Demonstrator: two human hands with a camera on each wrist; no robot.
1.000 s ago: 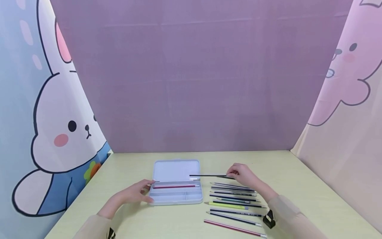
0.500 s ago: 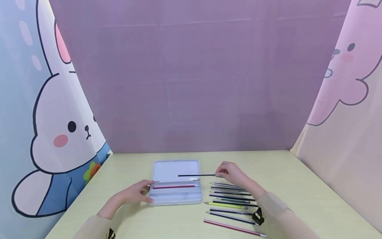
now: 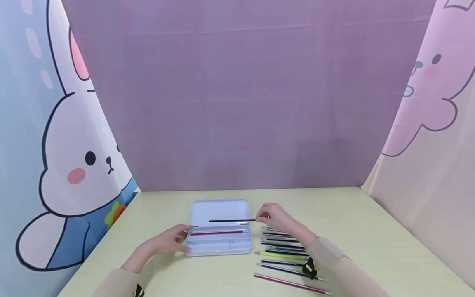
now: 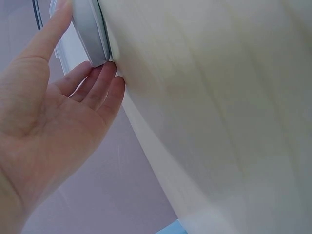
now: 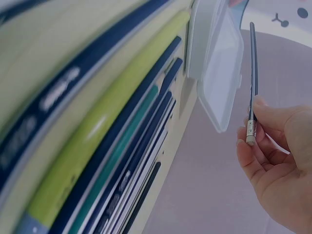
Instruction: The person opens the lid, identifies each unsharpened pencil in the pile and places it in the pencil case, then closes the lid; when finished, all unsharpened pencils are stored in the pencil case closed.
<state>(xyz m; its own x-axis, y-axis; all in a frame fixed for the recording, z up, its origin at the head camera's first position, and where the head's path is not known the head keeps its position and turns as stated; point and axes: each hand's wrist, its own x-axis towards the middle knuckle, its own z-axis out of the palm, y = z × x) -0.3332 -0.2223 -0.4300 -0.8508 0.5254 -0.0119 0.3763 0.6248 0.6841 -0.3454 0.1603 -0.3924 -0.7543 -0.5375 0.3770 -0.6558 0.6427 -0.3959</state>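
A white plastic pencil case (image 3: 208, 246) lies with its lid (image 3: 219, 208) opened back, a red pencil (image 3: 217, 232) in its long rear compartment. My left hand (image 3: 165, 239) holds the case's left end, thumb at the front corner and fingers at the back one. In the left wrist view the fingertips touch the white case (image 4: 90, 36). My right hand (image 3: 275, 217) pinches a dark pencil (image 3: 231, 220) by its eraser end, between thumb and fingers. That pencil is held level over the case's hinge side, overlapping the lid. Its metal band and pale eraser show in the right wrist view.
Right of the case several dark striped pencils (image 3: 283, 270) lie in a rough column, partly under my right forearm. Among them are a thick yellow-green pencil (image 3: 280, 255) and, nearest me, a red pencil (image 3: 289, 283). A purple cloth (image 3: 237, 103) hangs behind the table.
My right hand has carried the dark pencil leftward, from above the pencil row to over the open case. The left hand stays at the case's left end.
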